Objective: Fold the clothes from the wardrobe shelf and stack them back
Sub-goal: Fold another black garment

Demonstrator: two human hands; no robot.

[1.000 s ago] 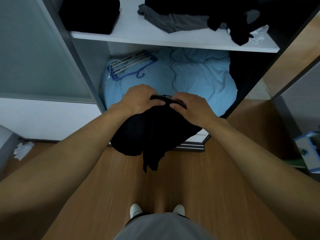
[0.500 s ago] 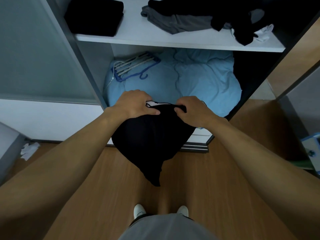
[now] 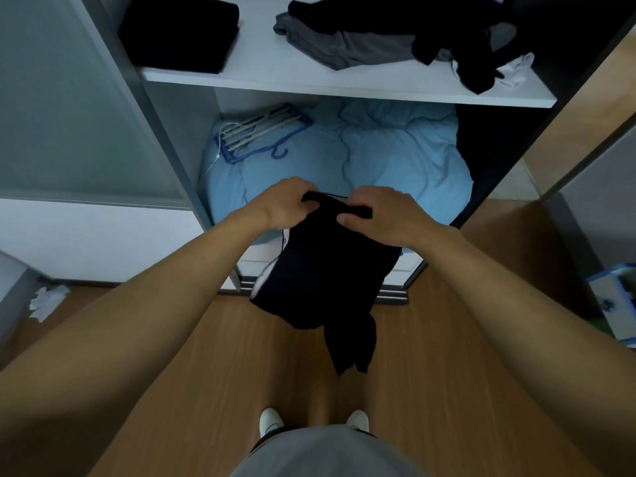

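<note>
The left hand (image 3: 287,204) and right hand (image 3: 382,218), close together, each pinch the top edge of the limp black fabric garment (image 3: 327,270), which hangs in mid-air below the white wardrobe shelf (image 3: 344,87). Level that edge and tuck in the dangling tail before doubling it over

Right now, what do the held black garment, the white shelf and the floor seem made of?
Black garment: soft, matte fabric, probably knit; it hangs limp from the left hand and right hand. White shelf: smooth coated board, likely laminate; flat edge. Floor: wood or wood-look laminate; visible grain.
</note>
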